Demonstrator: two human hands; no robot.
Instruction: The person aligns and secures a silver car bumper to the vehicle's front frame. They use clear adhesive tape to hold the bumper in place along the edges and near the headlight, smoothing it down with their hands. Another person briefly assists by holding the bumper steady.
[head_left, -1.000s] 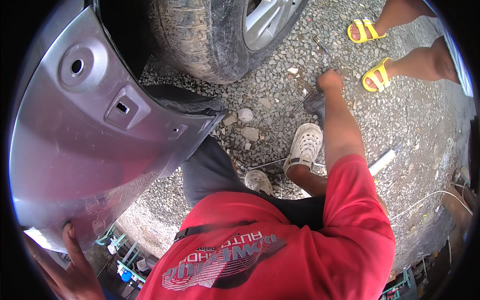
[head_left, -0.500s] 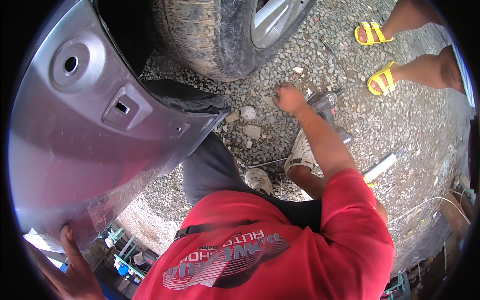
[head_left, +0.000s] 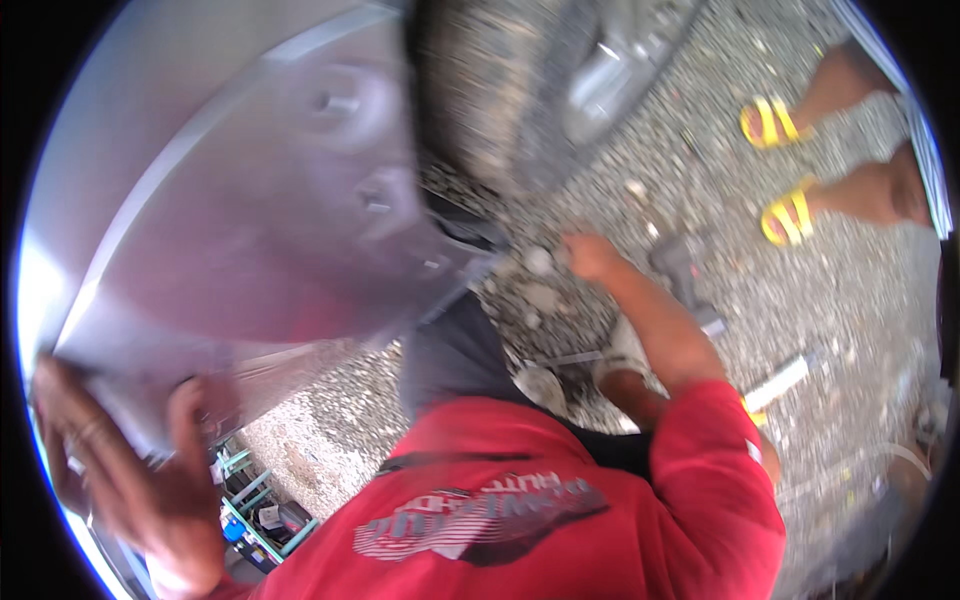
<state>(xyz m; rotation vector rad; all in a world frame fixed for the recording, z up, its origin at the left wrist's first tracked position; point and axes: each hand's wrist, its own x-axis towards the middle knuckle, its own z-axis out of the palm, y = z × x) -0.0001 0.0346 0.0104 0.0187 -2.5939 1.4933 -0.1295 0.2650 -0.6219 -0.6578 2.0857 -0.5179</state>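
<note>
A glossy grey-purple car bumper cover fills the left side, with a round recess and a square cut-out in it. At its near left edge is my left hand, thumb and fingers apart and bent around the panel's end, smeared by motion. My right hand is low over the gravel beside a pale stone. Its fingers are curled in, and what they hold, if anything, is hidden. To the right of my right hand, a dark cordless drill lies on the ground by my foot.
A dirty car wheel stands at the far side, close to the bumper cover. A person's foot in a yellow sandal is at the right. A white sealant-like tube lies on the gravel. A light-green rack with items stands near left.
My view has swung, so the bumper cover, wheel and ground appear farther right. More of my left hand shows, moved up along the panel's edge. My right hand stays low by the stones.
</note>
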